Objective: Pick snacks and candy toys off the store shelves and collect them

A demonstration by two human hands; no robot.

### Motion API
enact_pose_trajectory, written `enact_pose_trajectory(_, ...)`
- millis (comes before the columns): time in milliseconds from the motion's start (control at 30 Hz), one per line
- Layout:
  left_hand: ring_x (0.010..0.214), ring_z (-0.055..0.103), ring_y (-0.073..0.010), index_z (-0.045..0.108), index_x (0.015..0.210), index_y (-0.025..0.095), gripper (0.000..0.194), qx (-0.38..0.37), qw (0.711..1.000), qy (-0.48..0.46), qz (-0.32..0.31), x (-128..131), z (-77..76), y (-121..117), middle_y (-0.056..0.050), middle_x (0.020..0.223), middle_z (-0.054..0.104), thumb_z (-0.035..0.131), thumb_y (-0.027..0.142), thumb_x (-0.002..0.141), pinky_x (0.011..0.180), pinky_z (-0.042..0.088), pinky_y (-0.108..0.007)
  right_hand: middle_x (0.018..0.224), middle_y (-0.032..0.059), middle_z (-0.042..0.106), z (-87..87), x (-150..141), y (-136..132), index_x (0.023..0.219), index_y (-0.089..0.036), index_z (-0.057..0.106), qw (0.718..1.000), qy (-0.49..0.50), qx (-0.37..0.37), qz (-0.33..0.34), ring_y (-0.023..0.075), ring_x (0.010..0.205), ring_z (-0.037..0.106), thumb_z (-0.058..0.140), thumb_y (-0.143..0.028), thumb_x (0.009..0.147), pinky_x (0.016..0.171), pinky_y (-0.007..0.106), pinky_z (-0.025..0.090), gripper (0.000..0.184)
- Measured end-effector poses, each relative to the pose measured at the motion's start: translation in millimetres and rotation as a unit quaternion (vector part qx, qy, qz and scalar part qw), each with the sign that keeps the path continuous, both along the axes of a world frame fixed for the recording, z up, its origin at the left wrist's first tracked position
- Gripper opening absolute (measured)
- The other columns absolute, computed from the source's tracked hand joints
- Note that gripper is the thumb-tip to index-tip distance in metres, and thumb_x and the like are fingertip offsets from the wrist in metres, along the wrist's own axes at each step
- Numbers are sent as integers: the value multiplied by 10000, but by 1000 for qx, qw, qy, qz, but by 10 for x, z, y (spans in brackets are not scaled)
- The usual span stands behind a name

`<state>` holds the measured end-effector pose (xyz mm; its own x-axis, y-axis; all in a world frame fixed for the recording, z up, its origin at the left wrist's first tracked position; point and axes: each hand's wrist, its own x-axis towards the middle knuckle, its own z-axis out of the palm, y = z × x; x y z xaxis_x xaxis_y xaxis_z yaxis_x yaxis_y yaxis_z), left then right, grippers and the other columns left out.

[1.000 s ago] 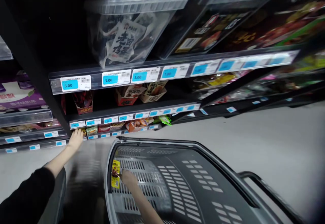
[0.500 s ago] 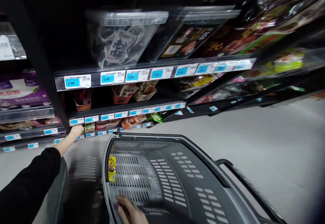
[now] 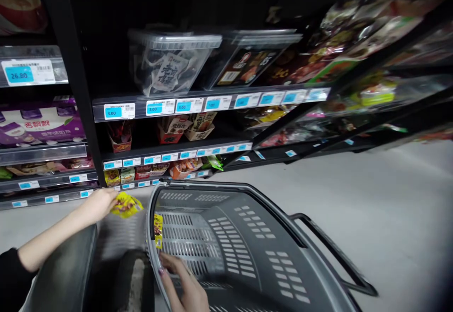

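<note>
My left hand (image 3: 101, 204) pinches a yellow snack packet (image 3: 126, 205) by its edge, above the floor just left of the basket. My right hand (image 3: 186, 283) is at the near left rim of a grey shopping basket (image 3: 260, 250), its fingers closed over the rim. Inside the basket, against its left wall, stands another yellow snack packet (image 3: 158, 231). Behind my left hand, on the bottom shelf, sits a small box of yellow packets (image 3: 112, 178).
Black shelving with blue price labels (image 3: 158, 107) runs across the view. Clear plastic tubs (image 3: 173, 66) stand on the upper shelf, purple drink packs (image 3: 42, 123) at left. A basket handle (image 3: 332, 250) sticks out right over the grey floor (image 3: 399, 198). A shoe (image 3: 134, 279) shows below.
My left hand has drawn back from the bottom shelf toward the basket, now with a yellow snack packet in it. My right hand stays at the basket's rim. The view has shifted slightly.
</note>
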<state>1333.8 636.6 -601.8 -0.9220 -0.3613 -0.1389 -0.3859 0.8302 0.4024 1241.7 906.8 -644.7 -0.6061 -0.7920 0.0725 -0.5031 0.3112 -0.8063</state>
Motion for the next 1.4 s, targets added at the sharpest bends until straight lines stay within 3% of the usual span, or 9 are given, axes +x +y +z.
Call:
enact_pose_trajectory(133, 681, 603, -134, 626, 860, 161, 182, 206, 978, 29, -3, 393, 571, 220, 11, 773, 671, 471, 248, 821, 585, 427, -199, 1217, 102, 541, 357, 206, -305, 1227, -214, 507, 999, -17, -25, 11, 245, 1108, 529, 612, -297, 736, 918, 353, 459, 509)
enact_pose_trajectory(233, 643, 599, -133, 656, 850, 140, 177, 471, 878, 63, 62, 587, 730, 311, 3, 763, 685, 553, 243, 749, 561, 419, -195, 1136, 87, 567, 534, 347, -439, 1142, -220, 566, 997, -73, -13, 21, 250, 1046, 545, 668, -269, 663, 872, 341, 471, 493)
enact_pose_trajectory(333, 585, 609, -141, 690, 744, 114, 158, 621, 765, 103, 136, 671, 691, 340, -34, 695, 705, 693, 218, 627, 539, 419, -203, 910, 66, 642, 616, 489, -499, 864, -187, 636, 980, -193, -30, 42, 241, 878, 600, 702, -342, 635, 758, 313, 498, 284)
enact_pose_trajectory(467, 642, 651, -170, 685, 752, 109, 347, 712, 626, 199, 247, 711, 540, 413, -79, 717, 721, 716, 429, 620, 635, 476, -248, 799, 62, 687, 617, 751, -571, 841, -162, 596, 889, -447, -97, -2, 212, 720, 644, 693, -449, 665, 623, 277, 518, 350)
enact_pose_trajectory(567, 884, 658, -274, 673, 886, 110, 664, 787, 502, 271, 235, 784, 406, 622, -142, 912, 719, 490, 712, 672, 830, 474, -394, 894, 90, 696, 579, 937, -643, 933, -163, 571, 857, -491, -136, -72, 237, 787, 662, 693, -466, 671, 672, 314, 540, 419)
enact_pose_trajectory(633, 977, 629, -331, 668, 923, 107, 711, 822, 433, 292, 229, 848, 316, 826, -167, 971, 708, 539, 733, 609, 884, 447, -457, 926, 102, 691, 559, 1015, -679, 949, -160, 562, 867, -471, -138, -90, 249, 819, 661, 680, -472, 683, 686, 322, 546, 426)
enact_pose_trajectory(833, 807, 687, -270, 677, 812, 147, 347, 715, 466, 322, 411, 952, 312, 1191, -75, 783, 746, 810, 275, 519, 824, 496, -395, 911, 96, 681, 556, 1047, -626, 952, -136, 623, 935, -337, -94, -58, 204, 790, 638, 493, -533, 806, 687, 254, 518, 442)
enact_pose_trajectory(1033, 655, 681, -203, 709, 846, 125, 389, 671, 532, 330, 398, 1011, 537, 1183, -65, 740, 745, 812, 322, 527, 633, 515, -270, 783, 68, 676, 692, 1053, -551, 803, -139, 637, 961, -259, -84, -54, 169, 656, 593, 463, -519, 835, 588, 224, 462, 419)
enact_pose_trajectory(1400, 717, 686, -239, 704, 907, 124, 443, 627, 577, 337, 402, 1073, 582, 1151, -88, 811, 747, 794, 369, 548, 667, 532, -318, 734, 61, 674, 697, 899, -514, 817, -159, 657, 974, -212, -81, -22, 183, 656, 616, 539, -468, 797, 570, 234, 481, 332)
